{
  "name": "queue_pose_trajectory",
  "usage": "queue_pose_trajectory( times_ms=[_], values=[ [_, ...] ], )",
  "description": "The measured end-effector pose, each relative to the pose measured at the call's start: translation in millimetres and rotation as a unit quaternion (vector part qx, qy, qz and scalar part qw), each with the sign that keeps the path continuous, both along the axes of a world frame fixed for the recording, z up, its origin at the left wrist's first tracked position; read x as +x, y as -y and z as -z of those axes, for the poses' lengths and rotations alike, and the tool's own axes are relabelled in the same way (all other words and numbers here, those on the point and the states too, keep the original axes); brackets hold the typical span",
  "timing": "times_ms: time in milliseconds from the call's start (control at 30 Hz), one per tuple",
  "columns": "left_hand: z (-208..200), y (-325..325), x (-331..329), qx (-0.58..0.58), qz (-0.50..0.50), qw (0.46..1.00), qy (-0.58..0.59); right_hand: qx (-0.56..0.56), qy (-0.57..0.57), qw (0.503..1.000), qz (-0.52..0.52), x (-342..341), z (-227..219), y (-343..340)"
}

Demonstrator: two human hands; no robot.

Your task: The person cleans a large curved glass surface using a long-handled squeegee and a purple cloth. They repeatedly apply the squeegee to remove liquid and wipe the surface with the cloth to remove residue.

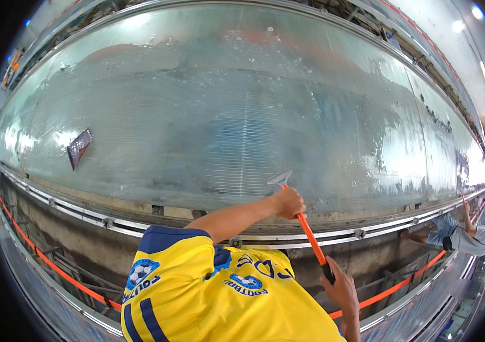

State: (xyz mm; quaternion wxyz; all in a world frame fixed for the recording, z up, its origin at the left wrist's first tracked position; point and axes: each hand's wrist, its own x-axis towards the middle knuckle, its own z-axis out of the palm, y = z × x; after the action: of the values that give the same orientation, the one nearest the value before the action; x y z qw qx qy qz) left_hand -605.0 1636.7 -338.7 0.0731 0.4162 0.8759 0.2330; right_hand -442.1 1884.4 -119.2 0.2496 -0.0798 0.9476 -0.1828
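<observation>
Both my hands grip a long-handled scraper [309,232] with an orange pole, a black lower grip and a pale, fan-shaped head. My left hand [290,203] is closed round the pole just below the head. Lower down, my right hand [342,286] wraps the black end near my side. The scraper's head lies over the near edge of a wide, wet, greenish sheet [180,131] that looks like glass; whether it touches the surface I cannot tell. Droplets, streaks and blue patches with fine lines show on the sheet.
A dark reddish piece of sheet or cloth [80,147] lies on the left of the wet surface. A metal rail [334,235] runs along the near edge, with an orange bar [54,261] behind me. Another person [459,233] stands at the far right.
</observation>
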Motion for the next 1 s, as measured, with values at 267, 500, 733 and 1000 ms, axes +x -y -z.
queue_pose_trajectory(
  times_ms=[267,500,733,1000],
  values=[
    [20,-62,2,0.222,-0.049,0.974,0.002,-0.089,0.101,0.948,0.288,43,-45,-56],
    [48,69,-140,0.239,-0.221,0.936,-0.134,-0.01,0.066,0.985,0.16,-175,-61,71],
    [61,252,-301,0.206,-0.361,0.902,-0.114,-0.061,0.057,0.996,-0.003,-383,-43,221],
    [76,96,-204,0.21,-0.29,0.933,0.044,-0.055,0.104,0.976,0.184,-284,-46,73]
  ],
)
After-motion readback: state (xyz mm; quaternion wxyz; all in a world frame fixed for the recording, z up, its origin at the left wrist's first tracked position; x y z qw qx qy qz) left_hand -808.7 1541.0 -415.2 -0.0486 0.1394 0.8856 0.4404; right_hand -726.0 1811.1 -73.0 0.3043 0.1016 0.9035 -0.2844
